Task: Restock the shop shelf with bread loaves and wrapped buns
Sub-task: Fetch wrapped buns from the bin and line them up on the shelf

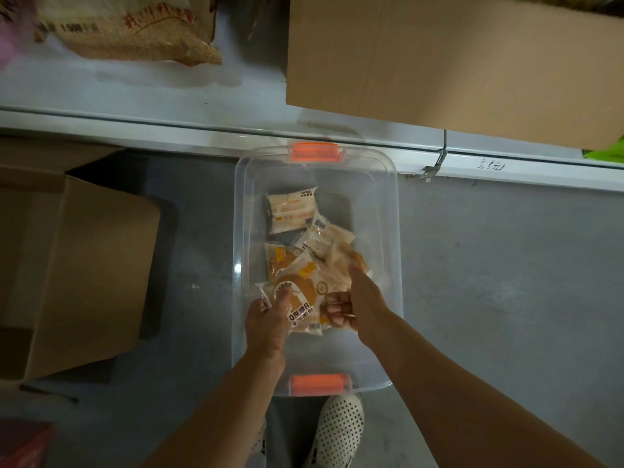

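A clear plastic bin point(385, 204) with orange handles stands on the floor below me, holding several wrapped buns and bread packs. Both my hands reach into it. My left hand point(268, 317) grips the left edge of a wrapped bun point(300, 292) with a round brown picture on its wrapper. My right hand point(354, 305) holds the right side of the same pile, fingers curled round the wrappers. A pale wrapped loaf pack point(292, 211) lies alone at the bin's far end. The white shop shelf point(169, 106) runs across the top of the view.
A large cardboard box point(439, 62) stands on the shelf at right, a sack of grain point(135, 32) at left. An open cardboard box point(84, 271) sits on the floor left of the bin. My white perforated shoe point(337, 430) is just behind the bin.
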A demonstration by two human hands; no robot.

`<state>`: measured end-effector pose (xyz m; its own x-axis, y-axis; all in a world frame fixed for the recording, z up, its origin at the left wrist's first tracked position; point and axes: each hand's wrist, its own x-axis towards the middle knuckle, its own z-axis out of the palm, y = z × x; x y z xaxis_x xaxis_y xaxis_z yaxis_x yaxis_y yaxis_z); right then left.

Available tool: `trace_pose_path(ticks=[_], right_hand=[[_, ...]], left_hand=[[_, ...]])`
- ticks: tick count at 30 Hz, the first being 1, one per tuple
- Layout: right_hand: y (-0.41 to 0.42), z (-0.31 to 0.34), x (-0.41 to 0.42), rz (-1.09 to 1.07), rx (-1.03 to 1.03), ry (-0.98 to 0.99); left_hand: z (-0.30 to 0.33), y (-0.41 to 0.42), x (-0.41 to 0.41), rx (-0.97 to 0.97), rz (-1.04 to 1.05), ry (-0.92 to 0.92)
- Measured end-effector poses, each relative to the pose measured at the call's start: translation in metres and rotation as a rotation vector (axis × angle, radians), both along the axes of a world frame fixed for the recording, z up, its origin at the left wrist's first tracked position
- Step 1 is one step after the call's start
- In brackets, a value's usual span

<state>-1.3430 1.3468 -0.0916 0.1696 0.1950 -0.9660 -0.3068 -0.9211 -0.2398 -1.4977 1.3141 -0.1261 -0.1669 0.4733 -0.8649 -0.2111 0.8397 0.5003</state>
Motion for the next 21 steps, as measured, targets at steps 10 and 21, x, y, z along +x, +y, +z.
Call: trace_pose_path(ticks=[10, 21], right_hand=[[-0.001, -0.009, 0.000, -0.070, 0.157, -0.234], [0.008, -0.006, -0.008, -0.185, -0.086, -0.118]], left_hand=[[0.012, 0.004, 0.009, 0.047, 0.142, 0.007], [0.014, 0.001, 0.006, 0.085, 0.044, 0.068]])
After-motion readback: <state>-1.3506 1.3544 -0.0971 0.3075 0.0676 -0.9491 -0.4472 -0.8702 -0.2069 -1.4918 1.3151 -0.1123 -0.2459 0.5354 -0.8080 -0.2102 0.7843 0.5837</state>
